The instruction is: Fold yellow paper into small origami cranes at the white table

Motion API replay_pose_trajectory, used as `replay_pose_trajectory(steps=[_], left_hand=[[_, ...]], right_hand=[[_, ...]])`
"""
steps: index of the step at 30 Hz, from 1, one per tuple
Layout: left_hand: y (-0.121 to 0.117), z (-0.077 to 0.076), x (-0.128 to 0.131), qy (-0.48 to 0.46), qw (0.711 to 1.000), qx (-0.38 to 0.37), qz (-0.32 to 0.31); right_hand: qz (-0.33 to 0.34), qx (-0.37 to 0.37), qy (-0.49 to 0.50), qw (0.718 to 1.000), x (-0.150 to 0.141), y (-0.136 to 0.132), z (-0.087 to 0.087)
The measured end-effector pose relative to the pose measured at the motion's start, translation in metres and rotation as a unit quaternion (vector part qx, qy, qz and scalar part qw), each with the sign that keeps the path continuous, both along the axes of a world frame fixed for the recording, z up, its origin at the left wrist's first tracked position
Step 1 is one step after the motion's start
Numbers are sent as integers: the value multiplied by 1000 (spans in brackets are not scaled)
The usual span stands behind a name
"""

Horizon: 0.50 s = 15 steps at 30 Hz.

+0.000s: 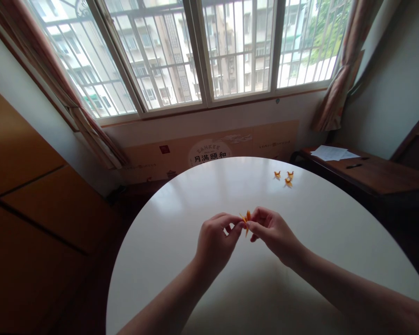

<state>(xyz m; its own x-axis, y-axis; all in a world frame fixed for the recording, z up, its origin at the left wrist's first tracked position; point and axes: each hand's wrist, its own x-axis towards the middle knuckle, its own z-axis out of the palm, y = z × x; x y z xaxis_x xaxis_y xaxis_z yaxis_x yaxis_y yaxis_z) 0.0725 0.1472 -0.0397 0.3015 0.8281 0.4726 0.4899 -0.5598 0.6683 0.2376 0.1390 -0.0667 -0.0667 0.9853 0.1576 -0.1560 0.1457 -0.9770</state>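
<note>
I have the orange folded piece [247,224] pinched between both hands, raised a little above the near half of the round white table [153,279], or just touching it; from this angle I cannot tell which. It lies at about two o'clock from the middle of my left hand [217,239] and at about ten o'clock from the middle of my right hand [274,235], so neither has the shorter reach: both sets of fingertips meet on it. My left thumb and forefinger are narrow, closed on its nine o'clock side; my right thumb and curled fingers grip the three o'clock side. What matters most, I judge, is its long axis, which runs roughly from twelve to six o'clock, across the line joining the two pinches, with one thin point leaning out toward eleven. The finer folds are too small for me to read. Toward one o'clock, near the far edge, sit three small orange bird-like figures [288,182], close together, well apart from my fingers, with the right hand the nearer. Farther off, at two o'clock, white sheets [330,152] lie on a dark wooden side table [387,177].
</note>
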Motion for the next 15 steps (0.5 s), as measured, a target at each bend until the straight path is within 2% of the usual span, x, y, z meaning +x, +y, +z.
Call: replay_pose_trajectory(steps=[3,6,10,15], left_hand=[[-1,-1,1,-2,1000,-20,-5],[1,-3,1,-35,996,-83,-2],[7,-5,2,-117,968,-219,-22],[11,-7,3,-176,939,-291,-49]], right_hand=[[-10,30,-51,998,2,1,0],[-26,53,-90,994,4,2,0],[-45,86,-126,987,5,2,-2],[-64,128,-161,977,4,2,-6]])
